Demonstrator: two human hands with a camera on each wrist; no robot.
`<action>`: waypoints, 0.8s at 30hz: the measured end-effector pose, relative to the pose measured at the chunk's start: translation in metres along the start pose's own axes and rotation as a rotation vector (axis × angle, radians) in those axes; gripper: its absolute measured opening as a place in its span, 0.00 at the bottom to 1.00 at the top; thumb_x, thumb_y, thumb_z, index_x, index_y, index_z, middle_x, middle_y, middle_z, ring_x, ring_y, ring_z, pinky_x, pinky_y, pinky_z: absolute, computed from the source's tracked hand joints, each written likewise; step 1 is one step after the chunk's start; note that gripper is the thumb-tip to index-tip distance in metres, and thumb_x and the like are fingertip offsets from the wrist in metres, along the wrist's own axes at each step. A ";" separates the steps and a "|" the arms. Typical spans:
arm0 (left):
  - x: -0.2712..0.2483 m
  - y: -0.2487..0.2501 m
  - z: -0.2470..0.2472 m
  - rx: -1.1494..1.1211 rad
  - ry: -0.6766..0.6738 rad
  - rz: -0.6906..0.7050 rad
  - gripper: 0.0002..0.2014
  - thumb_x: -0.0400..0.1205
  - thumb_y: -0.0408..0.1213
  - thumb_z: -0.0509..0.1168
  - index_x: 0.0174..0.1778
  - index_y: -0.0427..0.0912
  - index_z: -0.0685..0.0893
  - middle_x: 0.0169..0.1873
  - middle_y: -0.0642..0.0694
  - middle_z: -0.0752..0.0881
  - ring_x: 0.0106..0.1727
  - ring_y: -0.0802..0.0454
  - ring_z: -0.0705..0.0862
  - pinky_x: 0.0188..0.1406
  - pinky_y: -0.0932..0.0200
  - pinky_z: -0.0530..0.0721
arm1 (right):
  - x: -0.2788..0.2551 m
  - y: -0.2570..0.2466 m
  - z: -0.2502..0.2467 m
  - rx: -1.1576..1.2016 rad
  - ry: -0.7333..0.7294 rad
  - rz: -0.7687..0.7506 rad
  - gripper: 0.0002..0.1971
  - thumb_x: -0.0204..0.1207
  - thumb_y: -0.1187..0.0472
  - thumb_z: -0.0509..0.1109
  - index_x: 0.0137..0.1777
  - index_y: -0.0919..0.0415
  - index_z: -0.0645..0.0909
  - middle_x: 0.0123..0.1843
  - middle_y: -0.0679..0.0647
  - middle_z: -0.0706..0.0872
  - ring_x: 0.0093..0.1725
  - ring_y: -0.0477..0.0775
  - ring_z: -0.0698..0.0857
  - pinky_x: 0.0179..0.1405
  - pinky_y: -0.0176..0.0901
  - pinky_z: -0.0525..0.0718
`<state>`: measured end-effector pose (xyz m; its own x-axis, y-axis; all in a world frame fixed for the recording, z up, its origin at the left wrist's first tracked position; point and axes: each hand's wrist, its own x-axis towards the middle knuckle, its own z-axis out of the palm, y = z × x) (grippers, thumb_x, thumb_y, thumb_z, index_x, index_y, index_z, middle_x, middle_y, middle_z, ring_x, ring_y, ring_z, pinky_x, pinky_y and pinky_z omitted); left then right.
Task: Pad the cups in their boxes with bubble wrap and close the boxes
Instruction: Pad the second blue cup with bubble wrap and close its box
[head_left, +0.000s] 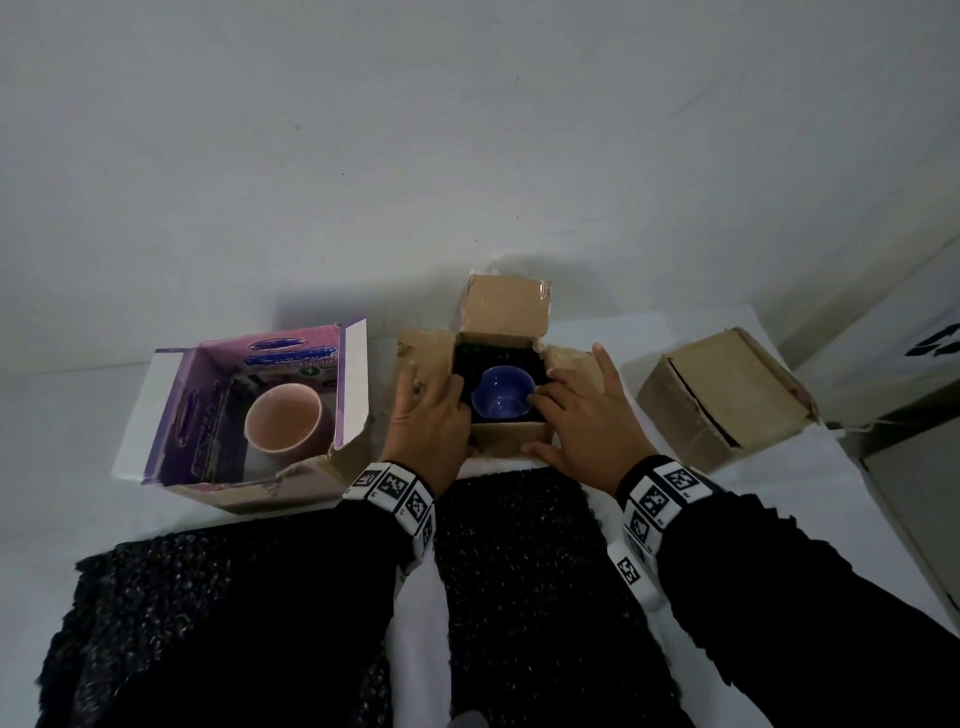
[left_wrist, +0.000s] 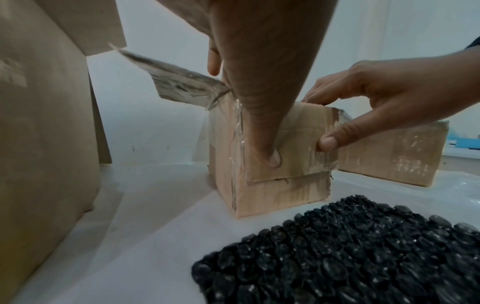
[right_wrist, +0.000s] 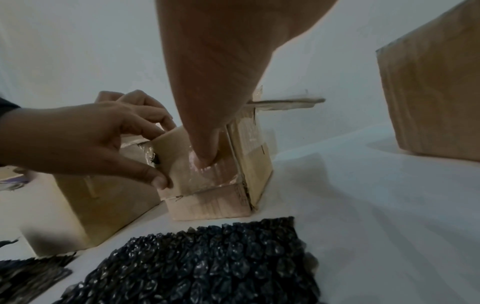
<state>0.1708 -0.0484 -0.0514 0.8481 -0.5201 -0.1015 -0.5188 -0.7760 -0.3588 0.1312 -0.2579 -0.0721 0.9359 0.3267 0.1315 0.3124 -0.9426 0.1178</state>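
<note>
While gripped, box near table's edge.

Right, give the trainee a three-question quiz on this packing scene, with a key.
1. True or false: the blue cup sits in the small brown box, whose flaps are open.
2. What does the left hand grip? A) pink cup B) the small brown box's near flap C) black bubble wrap
3. Fill in: the right hand grips the same ____.

Key: 1 true; 2 B; 3 flap.
</note>
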 end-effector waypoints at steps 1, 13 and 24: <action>-0.001 -0.001 -0.001 0.014 -0.008 0.002 0.17 0.77 0.57 0.64 0.52 0.50 0.87 0.63 0.48 0.79 0.78 0.41 0.64 0.71 0.31 0.28 | 0.000 -0.001 0.001 -0.004 -0.008 0.006 0.28 0.71 0.33 0.66 0.58 0.56 0.86 0.55 0.51 0.89 0.67 0.56 0.80 0.79 0.75 0.46; 0.012 -0.001 -0.002 -0.163 -0.104 0.014 0.13 0.79 0.51 0.62 0.57 0.52 0.79 0.54 0.52 0.88 0.82 0.40 0.52 0.73 0.28 0.29 | 0.006 -0.006 0.002 0.029 -0.027 0.018 0.23 0.70 0.38 0.63 0.52 0.57 0.77 0.52 0.54 0.87 0.77 0.61 0.70 0.79 0.74 0.39; 0.010 -0.003 -0.004 -0.117 -0.011 -0.015 0.28 0.74 0.59 0.65 0.66 0.48 0.74 0.70 0.46 0.72 0.80 0.38 0.54 0.75 0.30 0.34 | 0.040 0.011 -0.018 0.131 -0.151 0.034 0.37 0.61 0.27 0.67 0.64 0.50 0.71 0.63 0.51 0.79 0.64 0.56 0.74 0.71 0.60 0.64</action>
<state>0.1805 -0.0531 -0.0473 0.8565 -0.5048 -0.1075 -0.5148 -0.8203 -0.2492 0.1690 -0.2537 -0.0481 0.9570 0.2897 -0.0168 0.2895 -0.9571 -0.0148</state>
